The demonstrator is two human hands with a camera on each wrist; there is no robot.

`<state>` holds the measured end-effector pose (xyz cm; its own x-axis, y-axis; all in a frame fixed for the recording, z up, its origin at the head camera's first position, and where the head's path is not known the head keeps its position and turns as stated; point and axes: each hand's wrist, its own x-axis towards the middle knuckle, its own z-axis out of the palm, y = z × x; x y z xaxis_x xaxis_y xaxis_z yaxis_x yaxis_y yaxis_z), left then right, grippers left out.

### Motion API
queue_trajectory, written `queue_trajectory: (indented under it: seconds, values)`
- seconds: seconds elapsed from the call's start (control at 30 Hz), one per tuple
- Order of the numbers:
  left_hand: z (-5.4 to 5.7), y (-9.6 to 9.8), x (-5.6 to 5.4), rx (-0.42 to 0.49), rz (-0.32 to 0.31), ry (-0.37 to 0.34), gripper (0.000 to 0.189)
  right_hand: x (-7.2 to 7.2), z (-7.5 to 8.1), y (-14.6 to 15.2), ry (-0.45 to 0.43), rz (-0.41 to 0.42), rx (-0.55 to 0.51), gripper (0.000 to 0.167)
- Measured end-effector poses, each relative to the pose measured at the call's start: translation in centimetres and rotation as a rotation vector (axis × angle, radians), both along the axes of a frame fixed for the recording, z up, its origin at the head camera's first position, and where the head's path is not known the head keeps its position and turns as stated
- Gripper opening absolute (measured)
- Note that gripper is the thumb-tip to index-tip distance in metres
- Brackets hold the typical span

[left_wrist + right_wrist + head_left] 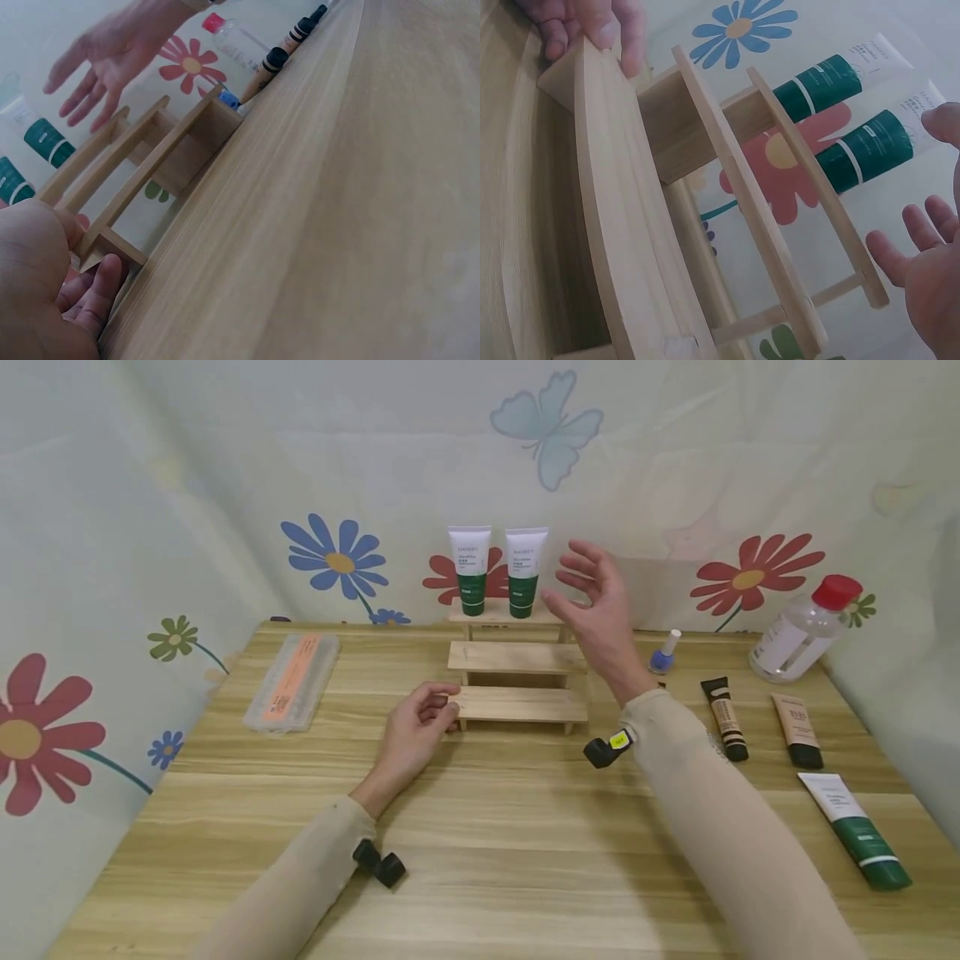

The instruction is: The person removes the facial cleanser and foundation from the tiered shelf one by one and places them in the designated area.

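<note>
A three-step wooden display stand [517, 703] stands on the table before the back cloth. Two white-and-green squeeze tubes, a left one [471, 570] and a right one [527, 572], stand upright side by side on its top step. My left hand [414, 727] pinches the left end of the lowest step, thumb above and fingers below, as the left wrist view shows. My right hand [600, 610] hovers just right of the right tube, fingers spread and slightly bent, holding nothing. In the right wrist view a gap shows between its fingers and the tubes [866, 150].
Left of the stand lies a clear plastic case [294, 683] with an orange label. To the right are a blue nail polish bottle [663, 658], a black-capped tube [725, 718], a beige tube [797, 731], another green-and-white tube [857, 831] and a red-capped clear bottle [798, 639].
</note>
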<state>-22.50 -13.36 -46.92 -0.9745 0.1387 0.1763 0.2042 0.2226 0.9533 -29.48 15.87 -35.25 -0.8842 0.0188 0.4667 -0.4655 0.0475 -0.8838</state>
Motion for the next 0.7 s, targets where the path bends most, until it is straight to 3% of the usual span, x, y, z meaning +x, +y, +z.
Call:
queue_trajectory:
  seconds: [0.37, 0.7]
  values:
    - [-0.1, -0.2, -0.1, -0.019, 0.003, 0.014, 0.021, -1.2, 0.1, -2.8, -0.044, -0.026, 0.061, 0.069]
    - [-0.1, -0.1, -0.2, -0.009, 0.004, 0.013, 0.020, -1.5, 0.0, -3.6, -0.090, -0.028, 0.079, 0.063]
